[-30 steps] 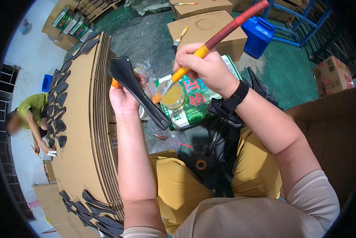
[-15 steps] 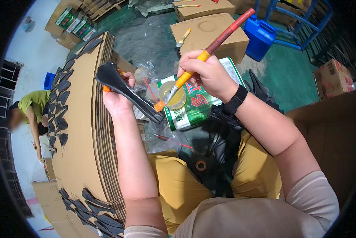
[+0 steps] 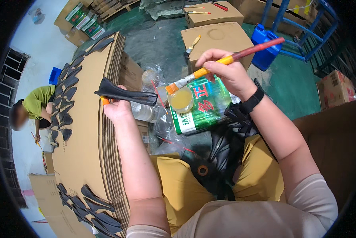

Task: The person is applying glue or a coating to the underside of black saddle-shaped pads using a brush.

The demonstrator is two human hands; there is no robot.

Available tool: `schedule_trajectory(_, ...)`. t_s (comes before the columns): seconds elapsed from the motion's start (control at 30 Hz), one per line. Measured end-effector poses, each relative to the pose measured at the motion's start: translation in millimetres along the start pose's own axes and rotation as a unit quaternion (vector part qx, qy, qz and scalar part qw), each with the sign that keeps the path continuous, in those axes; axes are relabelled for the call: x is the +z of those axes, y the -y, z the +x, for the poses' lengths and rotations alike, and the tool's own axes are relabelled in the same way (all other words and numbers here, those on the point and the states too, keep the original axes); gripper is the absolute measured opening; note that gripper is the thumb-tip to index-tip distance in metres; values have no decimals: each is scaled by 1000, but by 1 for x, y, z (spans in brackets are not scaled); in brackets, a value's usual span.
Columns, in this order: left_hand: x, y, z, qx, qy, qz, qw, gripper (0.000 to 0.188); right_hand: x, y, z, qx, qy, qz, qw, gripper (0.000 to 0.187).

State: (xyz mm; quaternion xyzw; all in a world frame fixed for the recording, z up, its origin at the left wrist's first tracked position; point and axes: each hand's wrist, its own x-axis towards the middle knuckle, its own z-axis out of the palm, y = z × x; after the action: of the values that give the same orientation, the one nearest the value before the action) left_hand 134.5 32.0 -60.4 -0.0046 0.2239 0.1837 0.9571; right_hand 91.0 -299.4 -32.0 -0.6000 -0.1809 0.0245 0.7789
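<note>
My left hand (image 3: 119,110) holds a black saddle-shaped piece (image 3: 124,95) with its narrow end pointing right. Something orange covers a fingertip of that hand. In the fingers of my right hand (image 3: 231,73) is a paintbrush (image 3: 203,73) with a yellow and red handle. Its orange-stained bristles are at the upper left rim of a clear cup (image 3: 182,100) of yellowish liquid, apart from the black piece. The cup stands on a green and white package (image 3: 207,105) in front of me.
Stacked cardboard sheets (image 3: 88,131) at my left carry rows of similar black pieces (image 3: 69,93). Another person (image 3: 37,103) bends beyond them. Further off are cardboard boxes (image 3: 217,35) with brushes, a blue jerrycan (image 3: 265,45) and a blue metal frame (image 3: 301,29). More black pieces (image 3: 221,146) lie near my knees.
The paintbrush has come off the black piece and moved to the cup's rim. My left hand has turned the piece from a steep slant to nearly level. The view has shifted slightly.
</note>
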Motion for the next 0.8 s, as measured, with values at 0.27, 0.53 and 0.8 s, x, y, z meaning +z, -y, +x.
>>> schedule_trajectory(0.27,-3,-2,9,52,-32,29,998,21,13,17,-10,-24,90,-15,995,15)
schedule_trajectory(0.53,-4,-2,0,-17,3,5,1000,23,16,13,-7,-33,79,-51,995,13)
schedule_trajectory(0.8,0,2,0,13,-15,30,999,25,15,15,-8,-39,107,-35,993,12)
